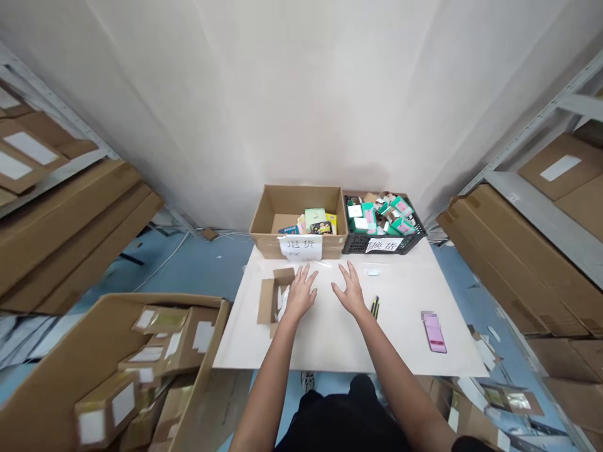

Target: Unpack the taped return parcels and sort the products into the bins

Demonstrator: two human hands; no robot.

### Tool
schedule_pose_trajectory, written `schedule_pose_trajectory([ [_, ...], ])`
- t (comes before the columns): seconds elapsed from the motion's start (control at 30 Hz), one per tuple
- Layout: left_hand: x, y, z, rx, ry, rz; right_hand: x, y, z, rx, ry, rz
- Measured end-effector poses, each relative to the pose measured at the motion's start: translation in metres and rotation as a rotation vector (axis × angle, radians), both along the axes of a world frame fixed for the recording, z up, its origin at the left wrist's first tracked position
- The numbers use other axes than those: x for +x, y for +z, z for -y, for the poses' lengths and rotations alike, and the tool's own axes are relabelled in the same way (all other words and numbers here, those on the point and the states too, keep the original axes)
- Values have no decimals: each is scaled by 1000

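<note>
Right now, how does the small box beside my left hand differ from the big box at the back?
The small box is far smaller than the big box. The small box holds something white; the big box, colourful packs. The big box bears a handwritten paper sign; the small box shows none. Both are open brown cardboard.

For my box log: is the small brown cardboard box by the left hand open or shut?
Open: the small brown cardboard box has its flaps spread, showing white material inside.
</note>
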State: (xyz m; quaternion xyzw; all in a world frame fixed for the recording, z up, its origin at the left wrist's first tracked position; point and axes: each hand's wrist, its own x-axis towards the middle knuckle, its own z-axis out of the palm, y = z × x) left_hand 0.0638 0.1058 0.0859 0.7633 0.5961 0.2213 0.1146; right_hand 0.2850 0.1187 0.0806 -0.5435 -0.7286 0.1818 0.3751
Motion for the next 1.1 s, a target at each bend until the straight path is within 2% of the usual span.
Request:
schedule_pose_trajectory([
  [0.07,-43,-21,25,-97,48,-8,-48,-18,23,-93,75,-50],
  [0.13,-79,-44,47,-212,97,-19,-94,-34,41,-183,213,-64],
  [0.2,-105,-67,65,-323,146,-38,-130,-50,53,-277,353,-17],
  [0.27,-118,-89,81,-457,169,-51,-153,-66,59,-398,426,92],
  [0.37,-120,-119,102,-654,193,-31,-158,-95,64,-605,401,283],
  [0.43,-115,-132,112,-668,231,-9,-150,-114,69,-716,343,344],
  [0.5,-106,-136,117,-610,256,-11,-138,-129,76,-764,272,324],
  [0.57,-95,-132,117,-556,240,-26,-127,-136,83,-721,184,260],
  [0.63,-80,-120,112,-515,215,-26,-116,-136,89,-603,91,187],
  [0.73,-52,-96,101,-412,200,25,-92,-121,90,-383,-1,99],
  [0.83,-13,-71,83,-255,130,131,-53,-95,88,-155,-87,63],
  [0.97,65,-37,55,-54,-169,301,26,-55,99,35,-316,105],
  [1.03,118,-20,47,19,-329,330,74,-35,117,59,-451,129],
  [1.1,178,-4,51,66,-447,302,126,-16,145,51,-578,135],
])
